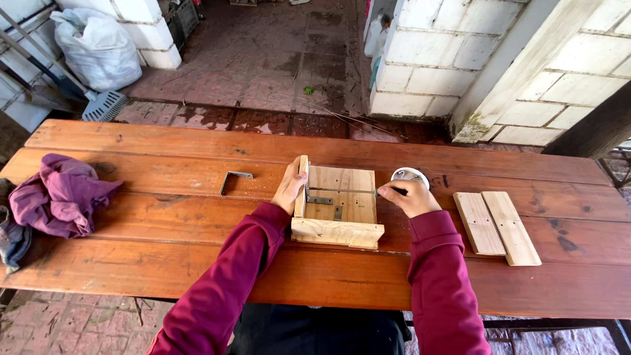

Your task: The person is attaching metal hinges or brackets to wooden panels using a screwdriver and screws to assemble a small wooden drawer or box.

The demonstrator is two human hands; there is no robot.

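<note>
**On the counter: driving a fixing into a bracket inside a small wooden frame**

At the middle of the reddish-brown plank counter, a small pale wooden box frame, open on top, one upright side wall on the left and a front rail nearest the body. Left hand pressed flat against that left wall, fingers wrapped over its top edge, steadying. Right hand with its grip closed on the handle of a long thin screwdriver, shaft lying level across the frame, tip at a small grey metal angle bracket in the left inner corner. Just behind the right hand, a round white tin. Further left, apart, a loose grey L-shaped bracket; at the far left edge, a crumpled purple cloth. To the right, two pale flat boards side by side.

Likely risks: tip slipping off the screw head under a long, shallow-angled shaft, gouging the soft wood or jabbing the left fingers close behind the wall; frame sliding if the left hand eases off
</note>
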